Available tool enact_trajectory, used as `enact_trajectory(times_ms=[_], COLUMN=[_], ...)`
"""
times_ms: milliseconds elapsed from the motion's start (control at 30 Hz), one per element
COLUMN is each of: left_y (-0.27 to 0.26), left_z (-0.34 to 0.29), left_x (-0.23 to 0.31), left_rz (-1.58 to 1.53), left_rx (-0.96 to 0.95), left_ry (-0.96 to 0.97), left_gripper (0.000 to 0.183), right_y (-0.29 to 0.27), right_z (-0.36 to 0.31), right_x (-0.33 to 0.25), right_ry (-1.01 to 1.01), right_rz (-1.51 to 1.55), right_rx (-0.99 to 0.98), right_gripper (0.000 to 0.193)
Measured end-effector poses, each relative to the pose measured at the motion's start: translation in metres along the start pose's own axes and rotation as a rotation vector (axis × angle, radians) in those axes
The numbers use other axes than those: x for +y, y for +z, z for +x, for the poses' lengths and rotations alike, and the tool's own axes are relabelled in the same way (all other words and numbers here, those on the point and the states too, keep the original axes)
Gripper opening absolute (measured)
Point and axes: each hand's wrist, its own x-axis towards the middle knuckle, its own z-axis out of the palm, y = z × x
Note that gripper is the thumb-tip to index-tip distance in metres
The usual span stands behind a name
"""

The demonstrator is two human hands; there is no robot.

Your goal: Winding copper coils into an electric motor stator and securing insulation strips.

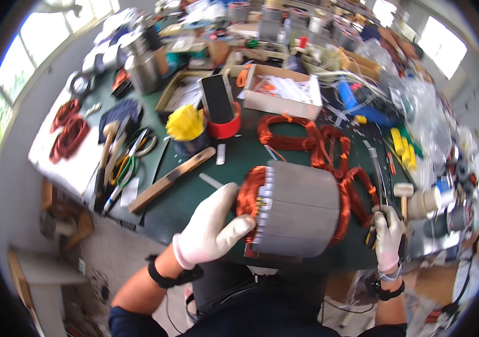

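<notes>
A grey motor stator (301, 208) lies on its side at the near edge of the green-topped table. Copper wire winding (250, 194) bulges from its left end, with white insulation along the rim. My left hand (208, 227), in a white glove, grips this winding, thumb on the near side. My right hand (388, 233), also gloved, is at the table's right edge with fingers curled in. Black-and-yellow tool handles (370, 237) show beside its palm, and a long thin metal tool (375, 165) lies just beyond its fingers. What it holds is hard to make out.
Copper wire coils (288, 133) lie behind and right of the stator. A wooden bar (172, 180), scissors (127, 165) and a blue cup of yellow pieces (186, 132) stand left. Behind are a phone (217, 98) in a red ring and a cardboard box (281, 104). A mallet (403, 191) lies right.
</notes>
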Motion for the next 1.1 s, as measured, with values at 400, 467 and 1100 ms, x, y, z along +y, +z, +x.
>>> enact_trajectory(times_ms=[400, 467, 1100], left_y=[0.036, 0.027, -0.011], left_z=[-0.013, -0.016, 0.001], left_x=[-0.003, -0.004, 0.004], left_rz=[-0.020, 0.183, 0.222], left_rx=[0.517, 0.420, 0.328], left_ry=[-0.282, -0.202, -0.365], left_gripper=[0.054, 0.064, 0.047], right_y=[-0.030, -0.028, -0.024], right_z=[-0.007, -0.002, 0.039], right_x=[0.051, 0.050, 0.033], right_ry=[-0.346, -0.365, -0.738], right_rz=[-0.323, -0.303, -0.536], right_rx=[-0.292, -0.306, -0.337], right_gripper=[0.040, 0.042, 0.021])
